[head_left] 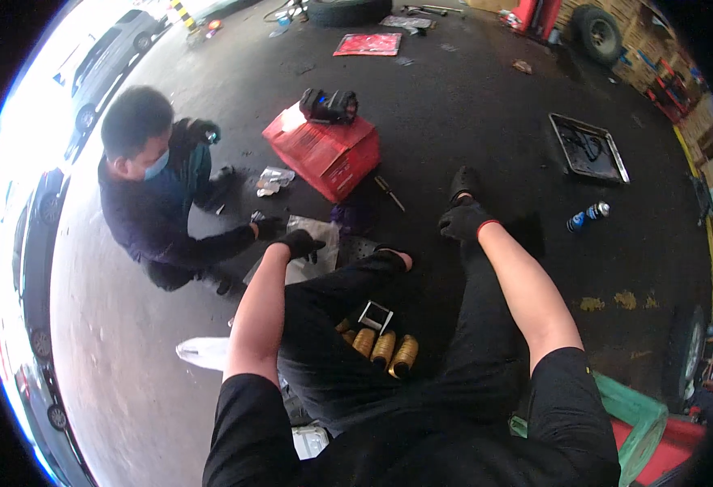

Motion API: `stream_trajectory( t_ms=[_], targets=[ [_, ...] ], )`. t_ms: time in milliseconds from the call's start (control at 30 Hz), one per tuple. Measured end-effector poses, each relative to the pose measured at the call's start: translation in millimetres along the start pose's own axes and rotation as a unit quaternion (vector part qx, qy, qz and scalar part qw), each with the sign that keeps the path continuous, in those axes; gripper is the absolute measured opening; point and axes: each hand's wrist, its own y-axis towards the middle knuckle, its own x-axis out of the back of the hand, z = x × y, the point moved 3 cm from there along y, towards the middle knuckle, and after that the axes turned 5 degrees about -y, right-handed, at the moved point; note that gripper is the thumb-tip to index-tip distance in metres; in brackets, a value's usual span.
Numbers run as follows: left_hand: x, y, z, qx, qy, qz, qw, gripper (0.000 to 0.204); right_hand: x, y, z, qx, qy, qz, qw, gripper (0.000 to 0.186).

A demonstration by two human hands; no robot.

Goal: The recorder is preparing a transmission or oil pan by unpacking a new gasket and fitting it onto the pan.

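Observation:
My left hand (301,243), in a black glove, hangs over a clear plastic bag (320,230) on the floor, its fingers loosely apart and nothing visible in them. Close by it is a gloved hand (267,226) of a co-worker crouching at my left. My right hand (463,220), also black-gloved, rests on my right lower leg just above the shoe (464,183); its fingers are mostly hidden. Between my legs lie several gold ribbed cylinders (383,349) with a small pale-framed square piece (375,316) next to them.
A red cardboard box (324,154) bears a black bulky part (329,106). Beside it lies a screwdriver (389,194). To the right are a spray can (588,217) and a metal tray (589,148). A green metal frame (632,418) stands close behind my right elbow.

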Motion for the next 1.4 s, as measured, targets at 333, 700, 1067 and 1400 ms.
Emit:
stream_trajectory(
  t_ms=[333,700,1067,1400],
  targets=[
    [-9.5,26.1,25.5,0.03,-0.049,-0.028,0.998,0.033,-1.5,1.7,-5.3,0.055,-0.062,0.017,0.996,0.043],
    [-3.5,8.4,10.5,0.014,-0.102,-0.073,0.992,0.034,10.5,-9.8,-0.7,-0.107,0.048,0.075,0.99,0.043],
    [-1.6,6.8,9.9,0.03,-0.085,-0.027,0.996,0.043,-17.8,2.9,-15.0,0.031,0.001,-0.003,1.0,0.038],
    [0.7,1.7,1.4,0.027,-0.091,-0.03,0.995,0.045,16.6,-17.8,4.8,-0.057,0.067,0.078,0.993,0.038]
  ],
)
